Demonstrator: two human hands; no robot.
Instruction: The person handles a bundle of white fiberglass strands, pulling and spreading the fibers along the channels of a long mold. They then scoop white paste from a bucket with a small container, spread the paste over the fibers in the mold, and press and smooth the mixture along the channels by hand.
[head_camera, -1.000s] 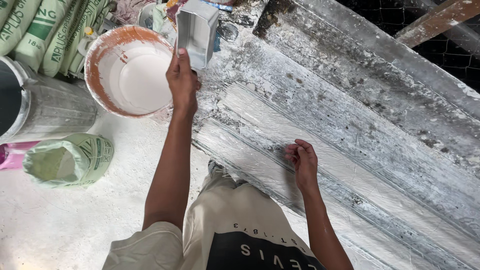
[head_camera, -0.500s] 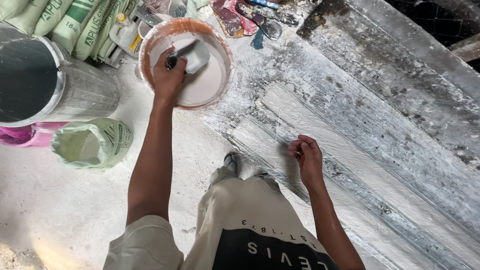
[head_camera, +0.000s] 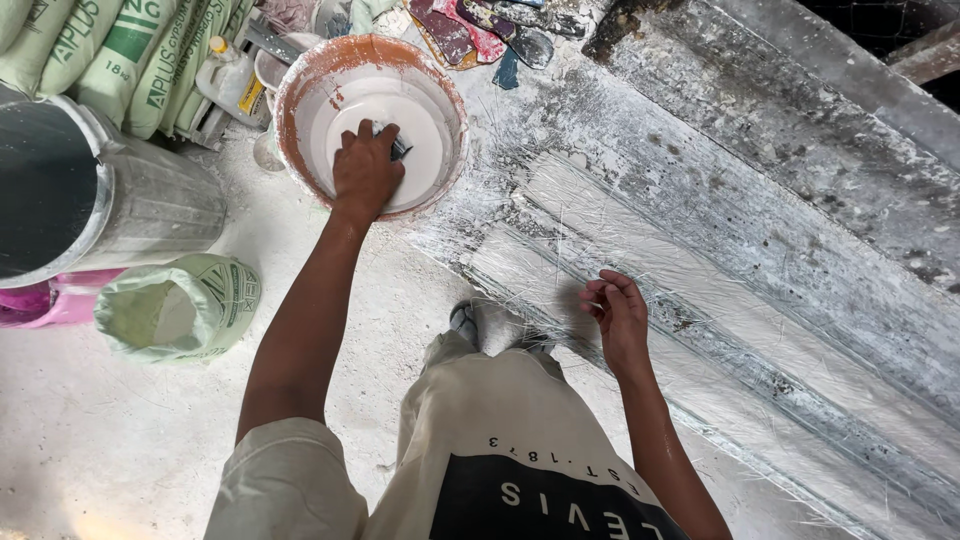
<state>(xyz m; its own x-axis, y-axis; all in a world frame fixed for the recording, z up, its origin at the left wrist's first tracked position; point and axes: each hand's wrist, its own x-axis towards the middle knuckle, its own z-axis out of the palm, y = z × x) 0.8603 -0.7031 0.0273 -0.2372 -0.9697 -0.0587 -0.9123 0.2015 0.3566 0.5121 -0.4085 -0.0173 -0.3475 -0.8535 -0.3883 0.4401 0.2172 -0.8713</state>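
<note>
White dusty floor, stacked green sacks, metal drum, daylight

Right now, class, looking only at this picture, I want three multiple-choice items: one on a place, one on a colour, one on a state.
1. Where is the left hand?
A. inside the bucket
B. on the metal bin
C. on the open sack

2. What colour is the bucket's rim?
A. blue
B. orange-brown
C. black

3. How is the green sack on the floor?
A. tied shut
B. rolled open at the top
C. folded flat

Key: 1 A, the hand reaches into the white mix, gripping a dark tool; 2 B, the rim shows orange-brown above the white; 3 B, its mouth gapes, showing white powder.
</note>
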